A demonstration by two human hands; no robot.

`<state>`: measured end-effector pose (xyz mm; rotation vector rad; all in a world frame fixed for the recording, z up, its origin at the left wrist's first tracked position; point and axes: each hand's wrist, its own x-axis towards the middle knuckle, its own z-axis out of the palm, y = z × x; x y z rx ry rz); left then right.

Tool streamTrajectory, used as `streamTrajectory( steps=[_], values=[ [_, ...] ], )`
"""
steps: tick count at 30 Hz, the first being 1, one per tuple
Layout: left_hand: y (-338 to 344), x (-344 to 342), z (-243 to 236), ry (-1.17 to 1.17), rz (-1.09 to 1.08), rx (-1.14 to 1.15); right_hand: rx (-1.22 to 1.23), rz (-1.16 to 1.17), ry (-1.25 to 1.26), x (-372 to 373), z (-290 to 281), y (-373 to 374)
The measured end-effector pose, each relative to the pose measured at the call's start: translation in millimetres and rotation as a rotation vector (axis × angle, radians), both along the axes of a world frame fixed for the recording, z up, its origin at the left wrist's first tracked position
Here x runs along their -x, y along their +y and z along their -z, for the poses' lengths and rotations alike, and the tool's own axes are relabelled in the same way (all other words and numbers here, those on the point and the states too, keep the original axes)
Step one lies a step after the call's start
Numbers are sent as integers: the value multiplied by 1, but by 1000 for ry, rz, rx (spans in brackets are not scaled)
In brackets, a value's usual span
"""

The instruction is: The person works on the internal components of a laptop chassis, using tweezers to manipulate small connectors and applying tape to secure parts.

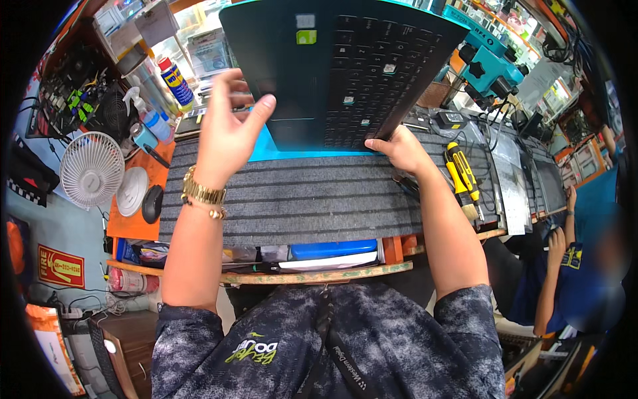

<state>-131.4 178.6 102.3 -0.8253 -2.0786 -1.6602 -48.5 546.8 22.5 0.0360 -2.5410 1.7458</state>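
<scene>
A dark laptop (299, 80) stands on its edge in front of me, tilted, with the palm rest and touchpad to the left and the keyboard to the right. Several keys look missing or show pale spots. My right hand (404, 149) grips the laptop's lower right corner, thumb on the keyboard side and the other fingers hidden behind it. Beside the palm rest, my left hand (229, 126) has its fingers spread and holds nothing. Under the laptop lies a bright blue mat (262, 147), mostly covered.
A grey striped cloth (286, 206) covers the bench. Yellow-black screwdrivers (463, 173) and a brush (469, 212) lie right of my forearm. A white fan (92, 169), spray can (175, 83) and spray bottle (156, 123) stand left; a teal clamp stand (492, 70) behind right. Another person (565, 279) sits far right.
</scene>
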Motion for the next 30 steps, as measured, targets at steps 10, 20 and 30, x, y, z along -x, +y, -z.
streamTrajectory(
  steps=[10,20,30],
  values=[
    [14,51,16,-296,216,286,59,-1,-39,23,-1,10],
    [17,71,5,-370,254,338,53,-10,-46,30,-14,14],
    [19,68,4,-406,240,342,24,5,-160,34,-15,17]
  ],
)
